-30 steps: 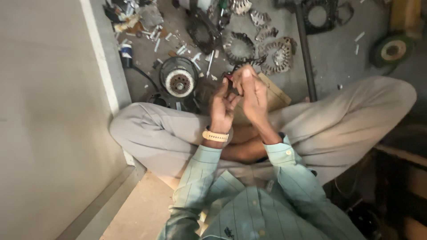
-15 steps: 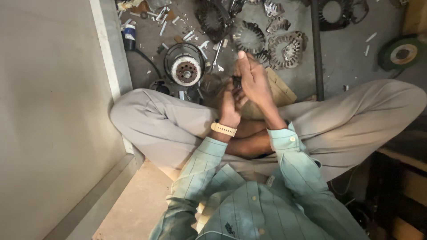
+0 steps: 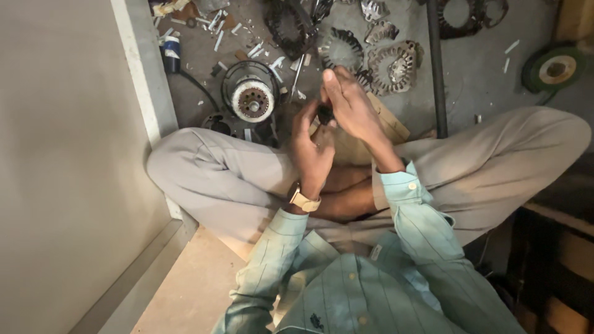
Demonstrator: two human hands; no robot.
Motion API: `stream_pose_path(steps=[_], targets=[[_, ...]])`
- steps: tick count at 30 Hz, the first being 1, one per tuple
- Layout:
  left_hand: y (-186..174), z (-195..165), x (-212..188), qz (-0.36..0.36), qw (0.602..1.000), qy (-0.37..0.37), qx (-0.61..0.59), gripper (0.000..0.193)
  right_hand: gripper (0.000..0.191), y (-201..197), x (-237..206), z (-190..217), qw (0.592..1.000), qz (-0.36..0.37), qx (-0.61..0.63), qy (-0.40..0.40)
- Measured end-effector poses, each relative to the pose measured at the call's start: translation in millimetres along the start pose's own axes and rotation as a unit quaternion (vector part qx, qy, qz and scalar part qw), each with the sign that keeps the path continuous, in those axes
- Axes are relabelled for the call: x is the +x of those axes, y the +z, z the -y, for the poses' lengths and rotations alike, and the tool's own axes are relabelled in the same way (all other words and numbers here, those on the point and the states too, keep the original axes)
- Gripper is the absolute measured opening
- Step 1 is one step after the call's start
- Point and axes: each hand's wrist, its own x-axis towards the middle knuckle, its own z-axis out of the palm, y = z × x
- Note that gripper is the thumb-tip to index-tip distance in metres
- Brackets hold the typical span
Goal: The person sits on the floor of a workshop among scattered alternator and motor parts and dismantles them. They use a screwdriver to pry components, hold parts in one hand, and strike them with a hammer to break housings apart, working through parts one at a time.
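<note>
Where both hands meet, a small dark part (image 3: pixel 324 114).

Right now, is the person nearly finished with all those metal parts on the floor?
Hard to tell. Done: a round motor part and toothed metal rings lie apart on the floor. In hand: left hand and right hand pinch a small dark piece. Left: the scattered bits, it seems.
</note>
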Motion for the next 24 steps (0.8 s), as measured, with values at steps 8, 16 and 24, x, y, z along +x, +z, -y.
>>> stream_pose_path(steps=[8, 16, 24], targets=[[6, 1, 17, 0.028, 0.987, -0.021, 0.158, 0.043, 0.035, -3, -8, -4, 0.998, 0.036, 0.013, 0.051], [9, 13, 24, 0.013, 0.995, 0.022, 0.099, 0.024, 0.047, -102, -15, -84, 0.962, -0.215, -0.166, 0.037], [12, 1, 22, 0.034, 0.992, -0.004, 0.124, 0.026, 0.057, -114, -26, -181, 0.885, -0.227, -0.304, 0.27]])
